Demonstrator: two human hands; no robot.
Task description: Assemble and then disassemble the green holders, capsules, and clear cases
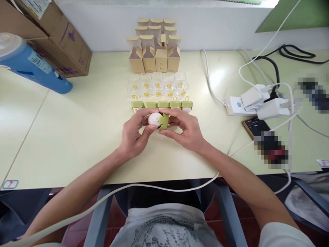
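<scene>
Both hands meet over the pale table (77, 137) at its middle. My left hand (135, 135) and my right hand (186, 130) are closed together on one small green and white gadget (158, 120) with a round white face. Just behind it lies a row of several similar green gadgets (162, 105). Beyond those sit several clear plastic cases (157, 85) with yellow marks. Further back stand several tan cardboard boxes (154, 48), stacked in rows against the wall.
A blue bottle (31, 65) lies at the left by a brown carton (59, 34). At the right are a white power strip (246, 103) with chargers, black and white cables, and a phone (254, 127). A white cable (154, 188) crosses the table's front edge.
</scene>
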